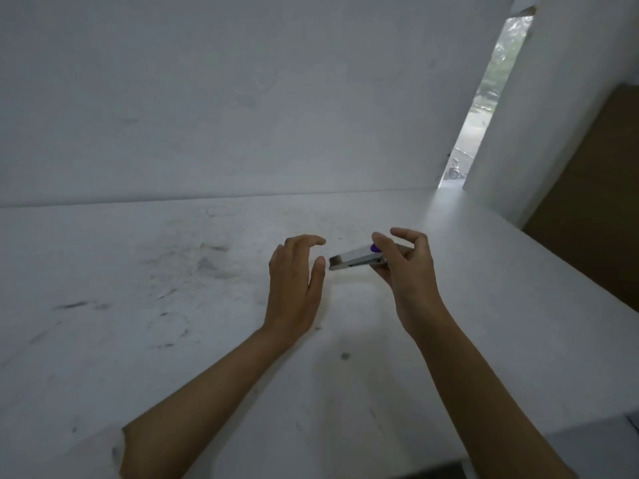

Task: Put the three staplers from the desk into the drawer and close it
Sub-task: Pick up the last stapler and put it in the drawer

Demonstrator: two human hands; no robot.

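Note:
A small silver stapler [352, 259] with a purple mark on top is held just above the white desk [173, 305], its metal nose pointing left. My right hand [404, 267] is shut on its rear half, thumb on top and fingers below. My left hand [297, 274] hovers beside the stapler's nose with its fingers apart and curved, holding nothing, the thumb tip close to the metal end. No other stapler and no drawer shows in the head view.
The scuffed desk meets a white wall [242, 98] at the back. A narrow gap [484, 108] at the back right looks outdoors. A brown panel [594, 202] stands beyond the desk's right edge. The desk's front edge runs along the bottom right.

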